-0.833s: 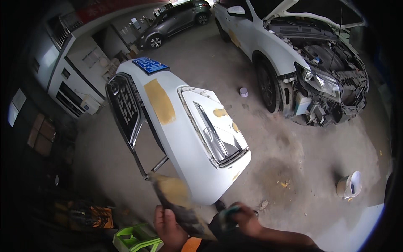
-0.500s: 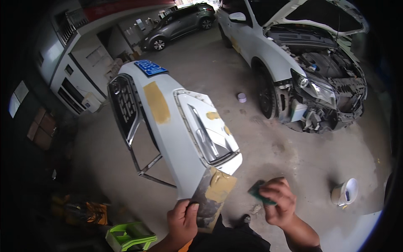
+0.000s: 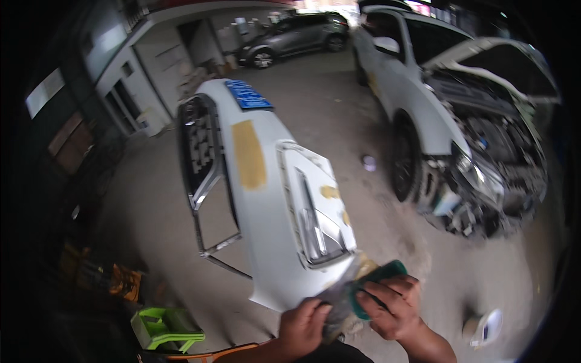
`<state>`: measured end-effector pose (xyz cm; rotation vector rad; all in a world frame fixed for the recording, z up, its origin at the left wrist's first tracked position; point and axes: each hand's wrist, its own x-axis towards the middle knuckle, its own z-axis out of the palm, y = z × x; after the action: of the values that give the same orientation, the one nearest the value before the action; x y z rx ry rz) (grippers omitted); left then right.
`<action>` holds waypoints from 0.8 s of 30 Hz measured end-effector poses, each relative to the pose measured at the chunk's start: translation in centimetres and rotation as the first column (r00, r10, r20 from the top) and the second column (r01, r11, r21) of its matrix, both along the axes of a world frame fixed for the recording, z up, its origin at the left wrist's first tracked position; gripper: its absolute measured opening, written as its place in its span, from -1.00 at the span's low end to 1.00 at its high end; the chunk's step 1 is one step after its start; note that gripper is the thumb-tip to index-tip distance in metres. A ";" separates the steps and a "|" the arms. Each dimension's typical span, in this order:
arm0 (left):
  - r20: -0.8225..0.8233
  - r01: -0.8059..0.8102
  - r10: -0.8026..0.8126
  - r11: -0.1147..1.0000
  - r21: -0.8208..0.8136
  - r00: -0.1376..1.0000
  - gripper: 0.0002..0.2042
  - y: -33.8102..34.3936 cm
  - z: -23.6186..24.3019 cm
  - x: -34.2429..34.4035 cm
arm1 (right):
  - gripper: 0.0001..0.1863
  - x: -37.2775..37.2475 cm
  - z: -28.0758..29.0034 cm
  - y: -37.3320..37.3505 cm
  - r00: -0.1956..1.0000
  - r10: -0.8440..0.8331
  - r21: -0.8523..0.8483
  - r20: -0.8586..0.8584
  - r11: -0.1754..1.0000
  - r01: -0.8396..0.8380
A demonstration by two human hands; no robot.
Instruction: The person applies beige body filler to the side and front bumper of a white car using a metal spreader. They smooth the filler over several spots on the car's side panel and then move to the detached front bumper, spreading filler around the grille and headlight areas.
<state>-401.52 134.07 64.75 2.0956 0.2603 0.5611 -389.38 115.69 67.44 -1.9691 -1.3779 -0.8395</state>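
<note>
A putty board (image 3: 340, 296), grey with yellowish filler on it, is gripped at its near edge by my left hand (image 3: 302, 328). My right hand (image 3: 393, 310) is closed around a green putty spreader (image 3: 391, 270), laid over the board and covering much of it. Motion blurs the board, and I cannot tell how much filler it carries. Just beyond both hands stands a detached white car bumper (image 3: 263, 239) with a black grille. A tan filler patch (image 3: 249, 154) marks its painted face, and smaller filler spots (image 3: 329, 192) show near its right side.
To the right is a white car (image 3: 436, 115), its hood raised and front end stripped. A white bucket (image 3: 484, 328) stands at lower right, a green plastic step stool (image 3: 166, 330) at lower left. A small lilac lid-like object (image 3: 369, 163) lies on the floor. Behind is a grey car (image 3: 296, 37).
My right hand has moved left, bringing the spreader onto the board. The left hand has shifted right and lower with the board. The whole view has swung, moving the cars rightward.
</note>
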 end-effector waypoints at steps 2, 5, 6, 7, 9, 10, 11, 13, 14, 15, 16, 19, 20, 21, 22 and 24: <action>0.076 0.004 0.000 0.998 -0.056 0.997 -0.92 0.3 -1.4 2.8 | -0.53 2.4 -0.5 0.5 0.999 -0.001 -0.029 -0.048 1.000 0.000; 0.154 -0.050 0.056 0.998 -0.040 0.986 -0.91 1.7 -2.9 6.6 | -0.45 6.5 -0.6 1.3 0.992 -0.027 -0.078 -0.123 0.997 0.018; 0.216 -0.085 0.085 0.996 -0.008 0.973 -0.91 2.4 -2.4 8.4 | -0.45 8.1 -0.5 1.4 0.990 -0.051 -0.084 -0.130 0.996 0.040; 0.273 -0.113 0.103 0.993 0.020 0.956 -0.91 3.0 -2.0 10.3 | -0.44 9.8 -0.3 1.5 0.987 -0.085 -0.095 -0.138 0.993 0.072; 0.270 -0.124 0.150 0.986 -0.112 0.951 -0.92 4.1 -1.6 13.5 | -0.73 13.5 1.1 2.1 0.988 -0.031 0.036 -0.153 0.999 0.037; 0.212 -0.107 0.145 0.977 -0.182 0.966 -0.91 4.5 -1.6 14.6 | -0.80 15.1 1.8 2.3 0.955 -0.010 0.110 -0.297 0.993 0.044; 0.155 -0.095 0.137 0.962 -0.255 0.978 -0.91 4.9 -1.7 15.8 | -0.86 16.6 2.1 2.7 0.901 0.023 0.179 -0.433 0.982 0.061; 0.059 -0.045 0.077 0.906 -0.420 0.995 -0.84 5.6 -1.7 18.3 | -0.79 19.6 2.2 4.5 0.661 0.269 0.413 -0.701 0.908 0.068; 0.012 -0.030 0.042 0.860 -0.510 0.999 -0.83 5.5 -2.5 19.2 | -0.77 21.3 1.5 5.0 0.580 0.350 0.443 -0.736 0.897 0.021; -0.027 -0.020 0.006 0.802 -0.597 1.000 -0.81 5.1 -3.4 19.9 | -0.76 23.1 0.5 5.6 0.489 0.423 0.473 -0.763 0.881 -0.024; -0.051 -0.094 0.079 0.795 -0.599 0.996 -0.81 5.1 -3.6 20.8 | -0.77 24.8 -0.2 6.5 0.426 0.428 0.438 -0.797 0.895 -0.080; -0.145 -0.278 0.242 0.719 -0.637 0.959 -0.80 4.5 -4.1 22.9 | -0.79 29.9 -3.9 7.8 0.220 0.357 0.328 -0.908 0.931 -0.158; -0.179 -0.306 0.253 0.675 -0.671 0.951 -0.80 4.7 -4.2 23.5 | -0.76 31.6 -5.3 8.3 0.099 0.372 0.359 -0.923 0.924 -0.129; -0.212 -0.336 0.266 0.626 -0.704 0.940 -0.79 4.6 -4.2 24.2 | -0.76 33.4 -6.0 9.0 0.013 0.470 0.461 -0.883 0.870 -0.177; -0.258 -0.410 0.320 0.662 -0.627 0.912 -0.79 4.2 -4.0 25.0 | -0.75 35.1 -6.9 9.6 -0.092 0.547 0.553 -0.832 0.805 -0.214; -0.259 -0.458 0.384 0.645 -0.612 0.887 -0.79 2.9 -4.2 27.1 | -0.76 38.0 -8.4 10.8 -0.218 0.632 0.668 -0.743 0.688 -0.283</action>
<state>-374.42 136.99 60.54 1.3507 0.9014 0.5239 -351.42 126.53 59.03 -0.9578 -0.7699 0.7819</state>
